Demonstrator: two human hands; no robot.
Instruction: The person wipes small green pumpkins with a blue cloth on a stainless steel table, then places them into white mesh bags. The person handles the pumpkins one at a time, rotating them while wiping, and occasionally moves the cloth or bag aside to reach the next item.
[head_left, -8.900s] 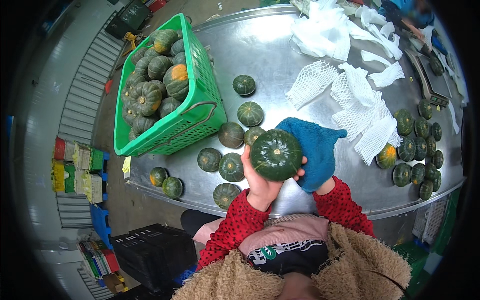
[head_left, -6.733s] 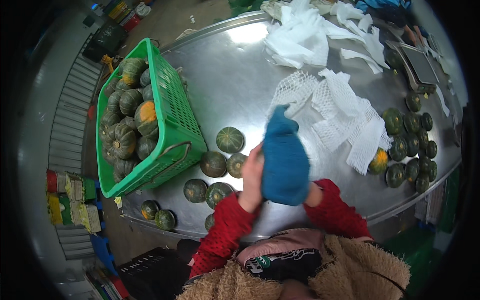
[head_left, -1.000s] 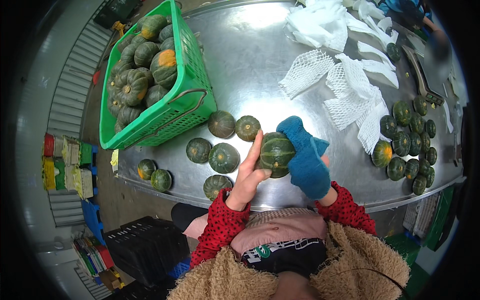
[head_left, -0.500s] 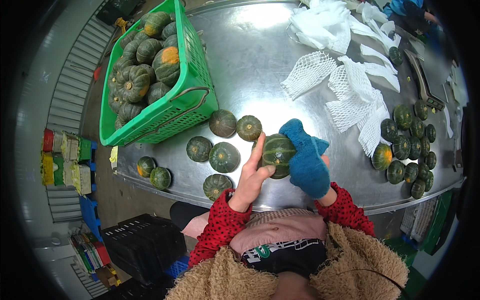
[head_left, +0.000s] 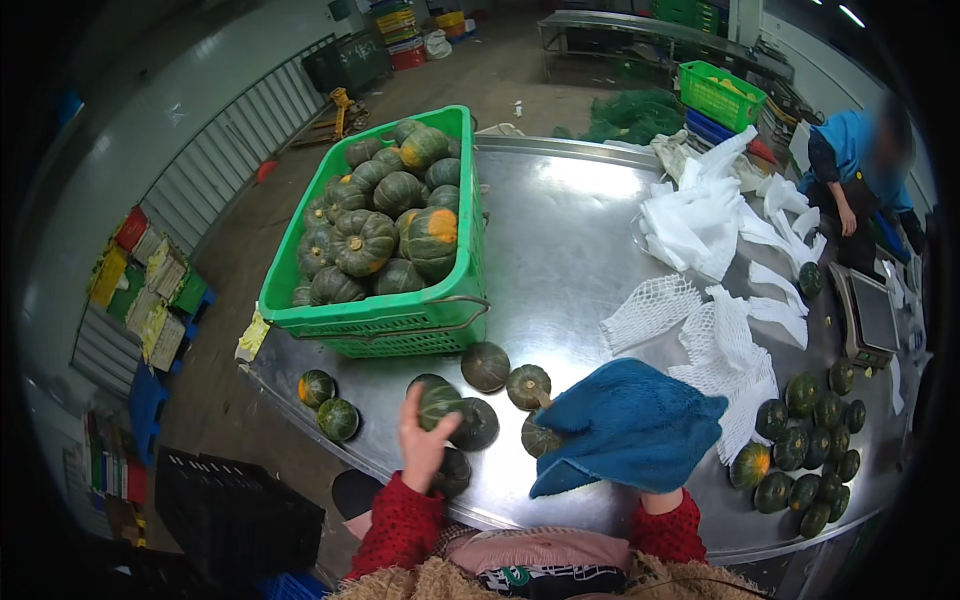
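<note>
Left hand (head_left: pixel 425 440) had moved off the wiped squash (head_left: pixel 543 436) at centre, fingers holding another squash (head_left: pixel 438 402); right hand hidden under blue cloth (head_left: pixel 625 425), fingers untellable; squashes could roll off the surface (head_left: pixel 560 240).

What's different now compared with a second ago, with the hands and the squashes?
The left hand has let go of the dark green squash it was steadying against the blue cloth and moved left, closing on another small green squash in the cluster. The right hand, hidden under the cloth, keeps it beside the first squash, now resting on the steel table. The green basket of squashes and white foam nets are unchanged.
</note>
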